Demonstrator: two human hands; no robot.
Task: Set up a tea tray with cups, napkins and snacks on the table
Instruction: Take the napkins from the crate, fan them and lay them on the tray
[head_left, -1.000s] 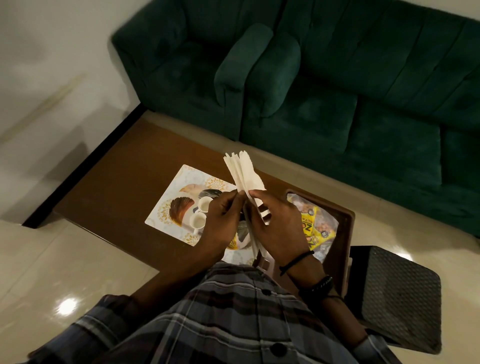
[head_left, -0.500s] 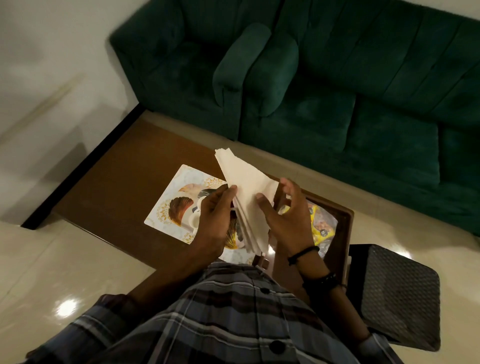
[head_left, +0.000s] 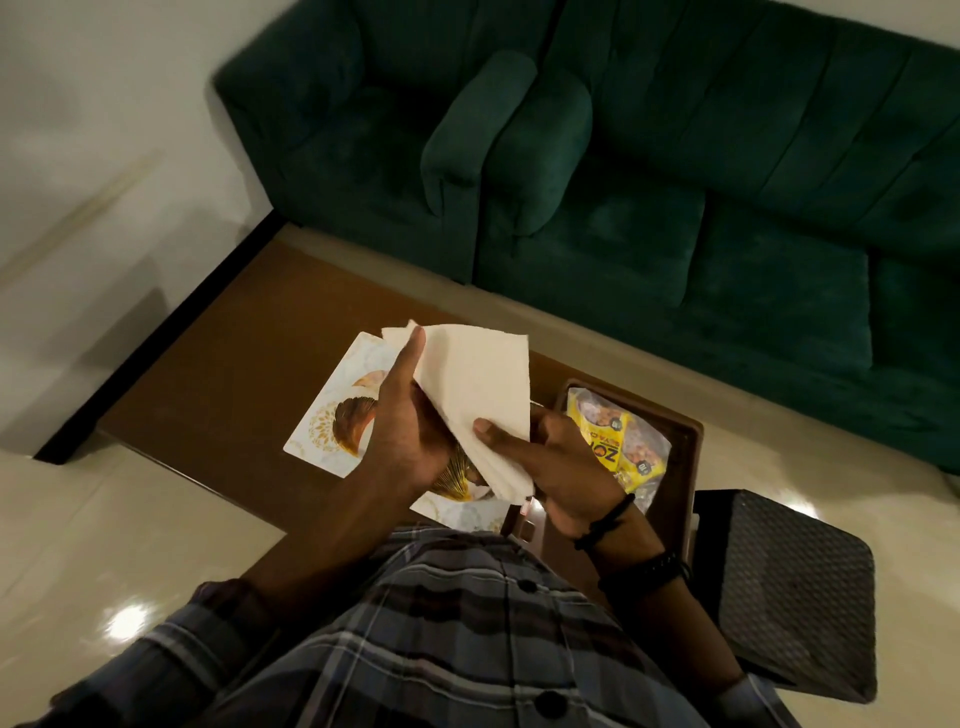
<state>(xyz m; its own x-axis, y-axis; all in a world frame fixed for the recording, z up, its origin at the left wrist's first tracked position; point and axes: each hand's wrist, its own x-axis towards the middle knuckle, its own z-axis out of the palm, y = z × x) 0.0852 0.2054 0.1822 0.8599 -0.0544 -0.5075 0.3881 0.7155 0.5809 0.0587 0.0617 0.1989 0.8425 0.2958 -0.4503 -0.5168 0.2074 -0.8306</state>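
1. Brown table (head_left: 218, 374) below: patterned tray (head_left: 332, 415) sits directly under both hands.
2. Left hand (head_left: 410, 431) cradles the napkins (head_left: 478, 395); right hand (head_left: 561, 467) pinches their near corner.
3. Napkins' long edge runs away from the body, tray straight beneath.

Wall (head_left: 78, 130): plain white, upper left.
Floor (head_left: 104, 545): glossy cream tiles with bright light spots.
Sofa (head_left: 675, 182): dark green, upholstered.
Table (head_left: 218, 364): low, brown wood.
Stool (head_left: 795, 592): dark, textured top.
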